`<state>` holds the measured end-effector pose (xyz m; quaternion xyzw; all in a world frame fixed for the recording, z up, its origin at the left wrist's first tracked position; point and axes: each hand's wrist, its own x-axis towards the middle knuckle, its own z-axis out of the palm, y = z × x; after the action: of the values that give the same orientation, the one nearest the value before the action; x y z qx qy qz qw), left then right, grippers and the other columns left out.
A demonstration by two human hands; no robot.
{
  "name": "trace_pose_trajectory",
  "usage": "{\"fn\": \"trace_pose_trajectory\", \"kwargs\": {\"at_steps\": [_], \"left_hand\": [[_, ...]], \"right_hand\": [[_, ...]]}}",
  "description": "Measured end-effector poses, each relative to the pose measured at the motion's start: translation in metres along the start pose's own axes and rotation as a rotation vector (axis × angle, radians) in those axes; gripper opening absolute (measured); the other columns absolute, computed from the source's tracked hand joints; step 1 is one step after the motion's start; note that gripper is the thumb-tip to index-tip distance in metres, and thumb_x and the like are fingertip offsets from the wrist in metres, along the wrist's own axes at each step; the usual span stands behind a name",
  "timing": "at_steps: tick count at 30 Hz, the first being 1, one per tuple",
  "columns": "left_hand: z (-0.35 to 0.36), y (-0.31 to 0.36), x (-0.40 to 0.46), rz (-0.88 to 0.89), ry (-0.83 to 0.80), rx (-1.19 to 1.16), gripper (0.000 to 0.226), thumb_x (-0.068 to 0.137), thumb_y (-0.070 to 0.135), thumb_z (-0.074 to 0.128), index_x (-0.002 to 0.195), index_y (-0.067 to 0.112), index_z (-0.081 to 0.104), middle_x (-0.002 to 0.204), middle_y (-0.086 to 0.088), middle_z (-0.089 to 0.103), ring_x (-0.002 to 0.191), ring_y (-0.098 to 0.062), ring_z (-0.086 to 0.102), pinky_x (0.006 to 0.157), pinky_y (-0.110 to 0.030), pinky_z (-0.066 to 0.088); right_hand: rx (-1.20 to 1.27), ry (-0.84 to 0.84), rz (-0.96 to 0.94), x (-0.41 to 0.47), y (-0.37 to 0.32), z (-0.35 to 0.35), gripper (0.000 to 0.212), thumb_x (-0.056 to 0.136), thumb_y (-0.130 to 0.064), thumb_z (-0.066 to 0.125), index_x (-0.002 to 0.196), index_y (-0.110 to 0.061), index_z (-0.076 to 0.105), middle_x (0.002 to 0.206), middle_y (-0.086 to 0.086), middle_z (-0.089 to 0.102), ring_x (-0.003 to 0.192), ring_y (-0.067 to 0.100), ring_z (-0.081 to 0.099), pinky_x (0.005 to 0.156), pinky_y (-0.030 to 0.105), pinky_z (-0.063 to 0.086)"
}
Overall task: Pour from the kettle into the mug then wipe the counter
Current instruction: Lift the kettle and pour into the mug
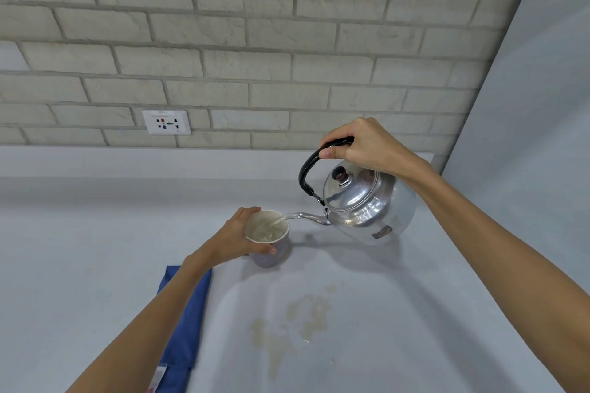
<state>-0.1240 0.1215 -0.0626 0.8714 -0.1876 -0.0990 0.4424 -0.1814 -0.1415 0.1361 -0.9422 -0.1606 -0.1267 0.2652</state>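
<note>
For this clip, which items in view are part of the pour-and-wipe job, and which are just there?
Part of the job:
kettle, tilted, held by the right hand
mug, steadied by the left hand
blue cloth, lying on the counter
brownish spill to wipe

Just there:
wall socket
brick wall

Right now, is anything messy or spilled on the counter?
Yes. A brownish, patchy stain is spread on the pale grey counter, nearer the person than the purple mug and right of the folded blue cloth. It looks like a spill.
</note>
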Motion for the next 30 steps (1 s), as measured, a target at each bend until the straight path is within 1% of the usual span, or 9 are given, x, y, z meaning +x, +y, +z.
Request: {"fn": "trace_pose_trajectory", "kwargs": {"at_steps": [4, 7, 10, 12, 14, 18, 25, 27, 30], "left_hand": [[0.001, -0.001, 0.000, 0.003, 0.000, -0.005, 0.104, 0.048, 0.047, 0.088, 0.135, 0.029, 0.036, 0.124, 0.013, 0.038, 0.112, -0.014, 0.047, 0.074, -0.034, 0.060], [0.000, -0.001, 0.000, -0.004, -0.004, -0.008, 0.105, 0.045, 0.050, 0.088, 0.135, 0.030, 0.036, 0.125, 0.014, 0.038, 0.112, -0.013, 0.048, 0.074, -0.035, 0.060], [0.000, -0.001, 0.000, -0.007, -0.006, -0.003, 0.107, 0.043, 0.054, 0.087, 0.134, 0.032, 0.036, 0.125, 0.015, 0.038, 0.112, -0.012, 0.048, 0.076, -0.034, 0.059], [0.000, -0.001, 0.000, -0.005, -0.007, 0.001, 0.108, 0.042, 0.056, 0.087, 0.134, 0.032, 0.036, 0.124, 0.015, 0.038, 0.112, -0.012, 0.047, 0.076, -0.034, 0.059], [0.000, -0.001, 0.000, -0.006, -0.007, 0.002, 0.108, 0.041, 0.056, 0.087, 0.134, 0.032, 0.036, 0.123, 0.015, 0.038, 0.112, -0.013, 0.047, 0.077, -0.035, 0.059], [0.000, -0.001, 0.000, -0.012, -0.010, -0.008, 0.108, 0.041, 0.055, 0.087, 0.133, 0.032, 0.036, 0.122, 0.016, 0.038, 0.112, -0.013, 0.047, 0.078, -0.038, 0.059], [-0.001, 0.001, -0.002, -0.009, -0.007, -0.013, 0.107, 0.041, 0.054, 0.087, 0.133, 0.032, 0.037, 0.120, 0.018, 0.039, 0.113, -0.013, 0.048, 0.082, -0.039, 0.058], [-0.001, 0.002, -0.003, -0.015, -0.008, -0.017, 0.108, 0.041, 0.054, 0.087, 0.134, 0.031, 0.036, 0.121, 0.018, 0.038, 0.114, -0.014, 0.047, 0.083, -0.039, 0.057], [0.000, 0.003, -0.005, -0.016, -0.012, -0.034, 0.122, 0.040, 0.057, 0.087, 0.141, 0.031, 0.024, 0.128, 0.012, 0.040, 0.116, -0.015, 0.047, 0.085, -0.038, 0.057]], "right_hand": [[0.008, -0.007, -0.004, 0.001, 0.000, 0.000, 0.015, 0.080, -0.032, 0.073, 0.092, -0.024, 0.075, 0.085, -0.005, 0.074, 0.075, 0.003, 0.062, 0.068, 0.017, 0.044], [0.002, -0.010, -0.015, 0.002, 0.001, 0.001, 0.016, 0.079, -0.032, 0.074, 0.092, -0.023, 0.075, 0.080, -0.007, 0.072, 0.067, -0.007, 0.058, 0.064, 0.014, 0.040], [0.004, -0.013, -0.012, 0.003, 0.001, 0.001, 0.016, 0.079, -0.032, 0.074, 0.092, -0.023, 0.075, 0.084, -0.005, 0.074, 0.074, -0.001, 0.061, 0.067, 0.013, 0.043], [0.002, -0.014, -0.018, 0.003, 0.001, 0.001, 0.015, 0.079, -0.032, 0.074, 0.092, -0.024, 0.076, 0.084, -0.006, 0.074, 0.069, -0.006, 0.059, 0.063, 0.005, 0.040], [0.003, -0.014, -0.021, 0.004, 0.001, 0.002, 0.015, 0.079, -0.032, 0.074, 0.092, -0.024, 0.075, 0.084, -0.007, 0.073, 0.068, -0.008, 0.058, 0.062, 0.004, 0.038], [0.011, -0.012, -0.015, 0.003, 0.003, 0.002, 0.015, 0.079, -0.032, 0.074, 0.091, -0.024, 0.075, 0.084, -0.004, 0.074, 0.072, 0.003, 0.060, 0.068, 0.019, 0.044], [0.080, 0.051, 0.026, -0.001, 0.012, 0.008, 0.013, 0.078, -0.030, 0.075, 0.090, -0.025, 0.076, 0.087, -0.002, 0.076, 0.081, 0.012, 0.066, 0.072, 0.023, 0.047], [0.143, 0.084, 0.055, -0.005, 0.019, 0.008, 0.011, 0.078, -0.029, 0.075, 0.089, -0.026, 0.076, 0.088, -0.005, 0.076, 0.084, 0.008, 0.066, 0.078, 0.023, 0.050], [0.236, 0.111, 0.083, -0.010, 0.029, 0.009, 0.009, 0.079, -0.029, 0.075, 0.088, -0.030, 0.075, 0.088, -0.016, 0.073, 0.085, -0.005, 0.064, 0.076, 0.013, 0.045]]}}
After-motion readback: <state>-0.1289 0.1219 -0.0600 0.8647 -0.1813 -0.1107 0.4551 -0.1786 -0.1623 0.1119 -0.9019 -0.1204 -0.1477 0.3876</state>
